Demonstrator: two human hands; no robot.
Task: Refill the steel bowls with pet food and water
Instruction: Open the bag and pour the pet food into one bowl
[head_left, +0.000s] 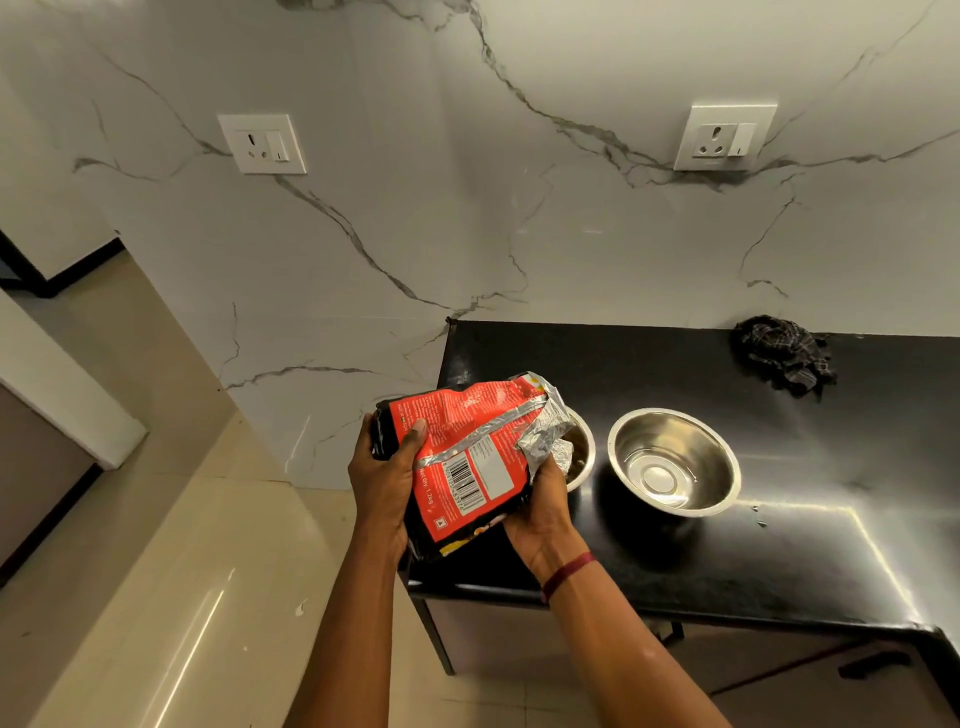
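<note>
A red and black pet food bag (462, 457) with a silver foil mouth is tilted over the left steel bowl (581, 453), which it mostly hides; some dark kibble shows inside that bowl. My left hand (382, 478) grips the bag's bottom end. My right hand (540, 506) holds the bag from below near its open mouth. A second steel bowl (674, 461) stands to the right on the black counter (779, 545), with a little water in its bottom.
A dark checked cloth (784, 358) lies crumpled at the counter's back against the marble wall. Two wall sockets (262, 144) (724, 137) sit above. The counter's left edge drops to a glossy beige tiled floor (182, 571).
</note>
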